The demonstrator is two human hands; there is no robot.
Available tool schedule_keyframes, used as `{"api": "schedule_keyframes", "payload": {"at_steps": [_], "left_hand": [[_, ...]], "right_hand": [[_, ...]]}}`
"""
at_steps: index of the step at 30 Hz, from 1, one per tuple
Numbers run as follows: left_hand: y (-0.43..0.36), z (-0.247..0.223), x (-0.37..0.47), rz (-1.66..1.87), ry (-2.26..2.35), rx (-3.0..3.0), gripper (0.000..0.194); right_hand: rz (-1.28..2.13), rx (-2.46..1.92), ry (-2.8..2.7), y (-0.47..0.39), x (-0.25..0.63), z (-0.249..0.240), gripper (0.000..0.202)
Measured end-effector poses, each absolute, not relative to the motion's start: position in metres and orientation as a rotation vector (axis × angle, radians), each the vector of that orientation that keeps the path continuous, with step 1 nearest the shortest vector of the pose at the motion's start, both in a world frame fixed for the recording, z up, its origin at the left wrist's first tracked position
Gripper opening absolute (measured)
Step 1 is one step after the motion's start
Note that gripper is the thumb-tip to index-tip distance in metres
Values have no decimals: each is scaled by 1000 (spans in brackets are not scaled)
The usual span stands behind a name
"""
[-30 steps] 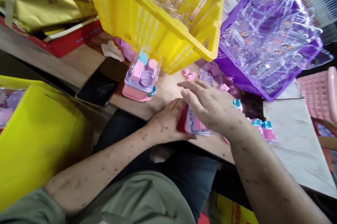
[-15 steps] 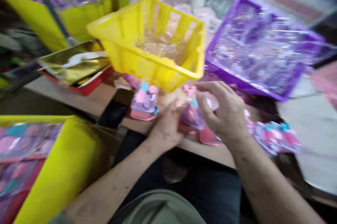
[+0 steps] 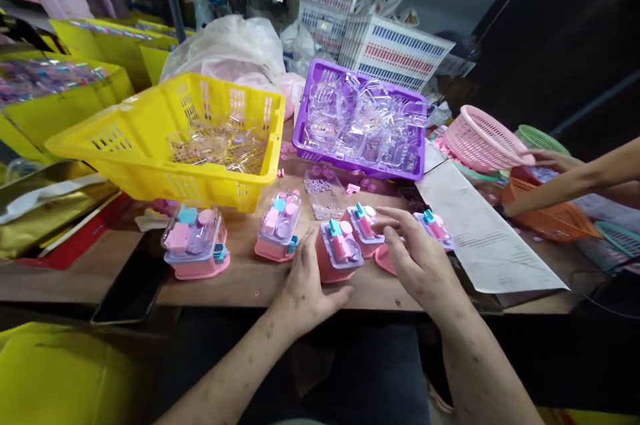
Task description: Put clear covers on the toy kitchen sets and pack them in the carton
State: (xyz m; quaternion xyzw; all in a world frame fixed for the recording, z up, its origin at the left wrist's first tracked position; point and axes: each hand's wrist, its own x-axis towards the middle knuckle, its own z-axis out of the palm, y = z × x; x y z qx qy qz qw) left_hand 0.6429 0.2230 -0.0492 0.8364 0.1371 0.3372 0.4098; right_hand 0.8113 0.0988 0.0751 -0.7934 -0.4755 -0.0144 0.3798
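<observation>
Several small pink and lilac toy boxes stand in a row on the wooden table (image 3: 240, 284). My left hand (image 3: 306, 288) has its fingers spread against the left side of one uncovered box (image 3: 340, 252). My right hand (image 3: 417, 258) is open, fingers apart, over a pink base (image 3: 384, 258) and beside another uncovered box (image 3: 366, 228). A further box (image 3: 436, 228) sits partly behind my right hand. To the left are two boxes with clear covers, one near my left hand (image 3: 279, 226) and one farther left (image 3: 195, 242).
Behind the boxes are a yellow basket (image 3: 235, 178) and a purple basket (image 3: 360, 168) with clear covers. A black phone (image 3: 133, 285) lies at left, a white sheet (image 3: 480, 232) at right. Another person's arm (image 3: 575, 182) reaches over an orange basket (image 3: 545, 215).
The view has swung up and right, bringing the other person's arm and the far baskets into sight. My left hand's fingers now lie beside the box, and my hands look farther apart.
</observation>
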Motion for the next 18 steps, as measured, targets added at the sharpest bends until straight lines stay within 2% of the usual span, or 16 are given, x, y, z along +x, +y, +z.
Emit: {"api": "schedule_keyframes", "payload": {"at_steps": [2,6,9,16,18], "left_hand": [[232,-65,662,771,346,2045,135],[246,-73,678,783,346,1906,118],[248,-75,672,768,392,1910,118],[248,-118,665,848,340,2107,120],[247,-128,671,899,336,2110,128]], "right_hand": [[-62,-2019,-1264,108,824,85,31],[-68,-2038,-1326,151,869,110,25],[-176,-2148,-1327,196,914,130,28],[-486,-2356,-1202,289,1013,180,77],[-487,-2426,-1200,305,1034,189,81]]}}
